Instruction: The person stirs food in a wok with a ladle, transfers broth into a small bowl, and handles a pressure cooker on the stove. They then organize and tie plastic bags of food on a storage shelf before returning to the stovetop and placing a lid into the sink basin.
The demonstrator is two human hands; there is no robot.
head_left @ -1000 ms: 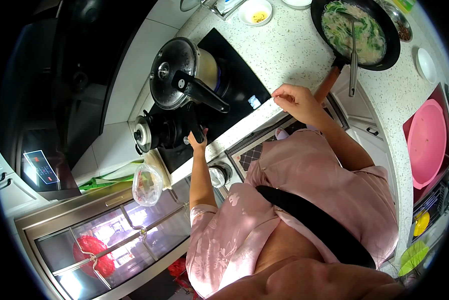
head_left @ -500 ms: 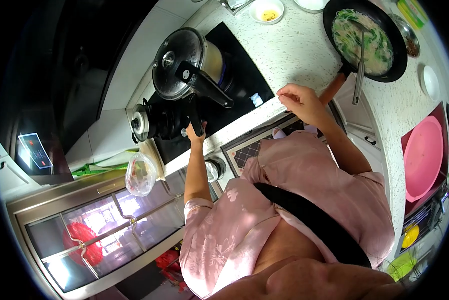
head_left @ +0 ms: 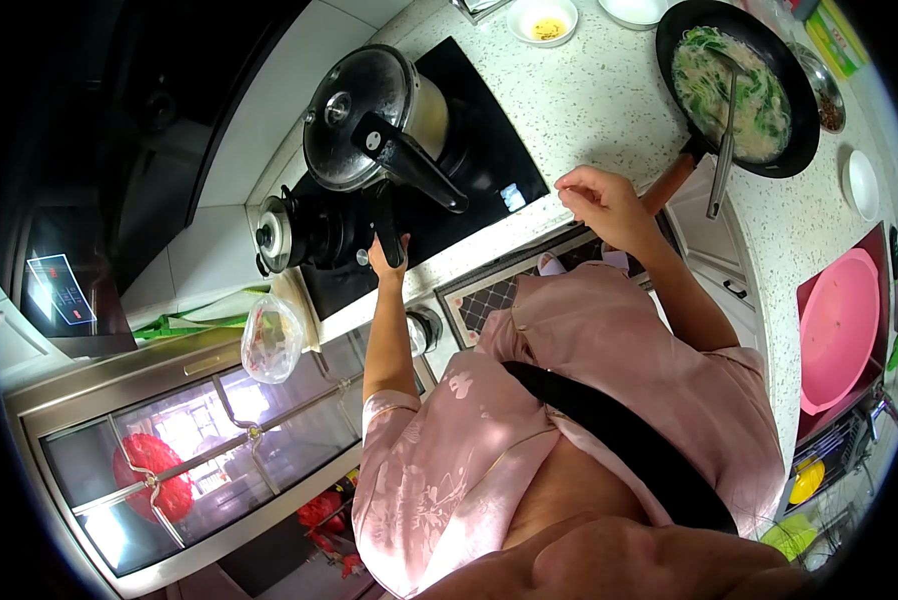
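Note:
My left hand (head_left: pixel 390 262) is at the front edge of the black gas stove (head_left: pixel 486 150), its fingers closed at a stove knob and partly hidden under a pot handle. A silver knob (head_left: pixel 363 258) shows beside it. Above it stands a lidded pressure cooker (head_left: pixel 361 115), with its two black handles pointing toward me. My right hand (head_left: pixel 601 208) hovers by the counter edge with curled fingers and nothing visible in them. Close to it is the brown handle of a black frying pan (head_left: pixel 807 130) holding noodles and greens in pale broth, with a metal spatula (head_left: pixel 726 150) resting in it.
A smaller black pot (head_left: pixel 279 235) sits on the stove's left. White bowls (head_left: pixel 542 20) and a metal bowl (head_left: pixel 821 90) are on the speckled counter (head_left: pixel 594 110). A pink basin (head_left: pixel 841 330) rests in the sink at right. A plastic bag (head_left: pixel 274 338) hangs at left.
The blue glow beside the pressure cooker's base is gone. My left hand stays at the stove front, and my right hand is nearly still. The view has shifted slightly.

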